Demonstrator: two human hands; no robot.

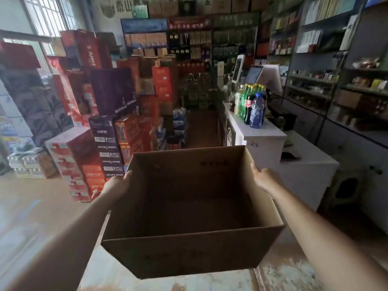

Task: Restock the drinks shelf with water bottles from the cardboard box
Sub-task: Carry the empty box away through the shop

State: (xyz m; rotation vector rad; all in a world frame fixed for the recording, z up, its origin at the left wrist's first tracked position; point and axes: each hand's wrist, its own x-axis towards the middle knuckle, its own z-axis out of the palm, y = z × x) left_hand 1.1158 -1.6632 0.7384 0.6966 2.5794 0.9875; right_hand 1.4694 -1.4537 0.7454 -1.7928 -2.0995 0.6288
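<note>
Small shop aisle, stacked cartons on the far left. Left hand [117,185] and right hand [265,177] each curl over a side wall of the cardboard box [189,253], which hangs between them, looks empty, open top up, equally near both.

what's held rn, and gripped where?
Empty cardboard box, carried by both hands: left hand on its left wall, right hand on its right wall.
</note>
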